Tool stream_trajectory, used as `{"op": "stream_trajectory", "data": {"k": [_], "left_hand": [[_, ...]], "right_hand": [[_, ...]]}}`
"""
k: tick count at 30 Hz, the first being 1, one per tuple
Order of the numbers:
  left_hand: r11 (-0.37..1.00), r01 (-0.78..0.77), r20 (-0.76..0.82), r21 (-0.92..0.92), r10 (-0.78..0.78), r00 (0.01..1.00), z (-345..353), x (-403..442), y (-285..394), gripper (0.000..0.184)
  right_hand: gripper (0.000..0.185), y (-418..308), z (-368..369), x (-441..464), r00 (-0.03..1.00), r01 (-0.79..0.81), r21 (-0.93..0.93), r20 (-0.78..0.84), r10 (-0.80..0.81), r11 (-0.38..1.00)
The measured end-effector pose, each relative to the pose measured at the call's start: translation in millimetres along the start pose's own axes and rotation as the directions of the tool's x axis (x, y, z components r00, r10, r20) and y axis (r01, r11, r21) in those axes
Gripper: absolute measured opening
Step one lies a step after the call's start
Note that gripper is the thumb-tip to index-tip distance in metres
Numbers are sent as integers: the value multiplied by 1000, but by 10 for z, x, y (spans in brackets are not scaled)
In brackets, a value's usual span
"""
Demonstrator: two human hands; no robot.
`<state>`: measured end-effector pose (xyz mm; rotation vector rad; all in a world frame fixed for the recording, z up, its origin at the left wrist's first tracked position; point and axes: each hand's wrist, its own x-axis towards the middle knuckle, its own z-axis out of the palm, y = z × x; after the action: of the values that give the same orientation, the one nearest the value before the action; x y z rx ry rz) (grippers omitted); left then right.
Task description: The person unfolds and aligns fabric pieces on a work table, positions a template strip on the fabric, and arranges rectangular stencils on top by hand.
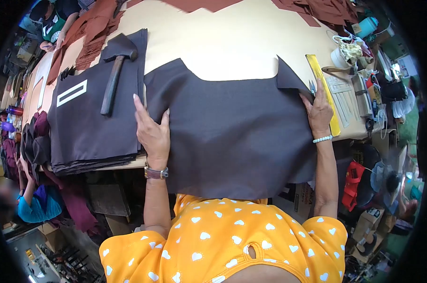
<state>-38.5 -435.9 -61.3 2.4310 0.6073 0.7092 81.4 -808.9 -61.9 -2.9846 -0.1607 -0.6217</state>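
A dark cloth piece (pixel 232 127) with a curved cut-out at its top hangs over the table's front edge toward my body. My left hand (pixel 152 129) lies at the cloth's left edge, thumb and fingers apart. At the right edge my right hand (pixel 318 109) is closed on the cloth, its index finger pointing up; the corner above it is folded over. To the left is a stack of dark cloth pieces (pixel 91 127), with a hammer (pixel 112 85) and a white rectangular frame (pixel 72 94) on top.
A yellow ruler (pixel 327 99) lies right of my right hand, near a white container (pixel 340 58) and tools. Reddish-brown cloth (pixel 88 35) lies at the back left. People are at the far left (pixel 39 203), upper left (pixel 53 19) and right (pixel 406 203).
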Motion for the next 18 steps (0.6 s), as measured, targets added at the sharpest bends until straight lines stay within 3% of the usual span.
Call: {"op": "stream_trajectory", "data": {"k": [1, 4, 5, 8, 10, 12, 15, 18], "left_hand": [[967, -211, -99, 143, 226, 969, 19, 5, 6, 73], [851, -339, -25, 401, 380, 925, 26, -117, 193, 68], [876, -390, 57, 285, 391, 919, 66, -172, 208, 63], [904, -427, 323, 33, 394, 860, 213, -409, 299, 63], [895, -442, 423, 66, 376, 825, 247, -490, 338, 64], [889, -450, 479, 83, 360, 801, 257, -537, 355, 65], [883, -458, 492, 99, 357, 794, 246, -526, 345, 66], [878, -464, 493, 118, 354, 795, 252, -535, 354, 67]], "right_hand": [[70, 11, -19, 6, 998, 40, -44, -54, -42, 998], [64, -138, -161, -66, 972, 108, -183, -187, -143, 977], [62, -266, -211, -129, 958, 121, -230, -226, -174, 966], [58, -701, -242, -513, 964, 265, 145, -13, -266, 953], [61, -934, -248, -766, 942, 229, 329, 161, -293, 916], [61, -919, -222, -872, 931, 237, 272, 210, -298, 933], [60, -645, -136, -853, 975, 117, 182, 167, -148, 976], [48, -266, -35, -708, 998, 39, 40, -49, -37, 998]]}}
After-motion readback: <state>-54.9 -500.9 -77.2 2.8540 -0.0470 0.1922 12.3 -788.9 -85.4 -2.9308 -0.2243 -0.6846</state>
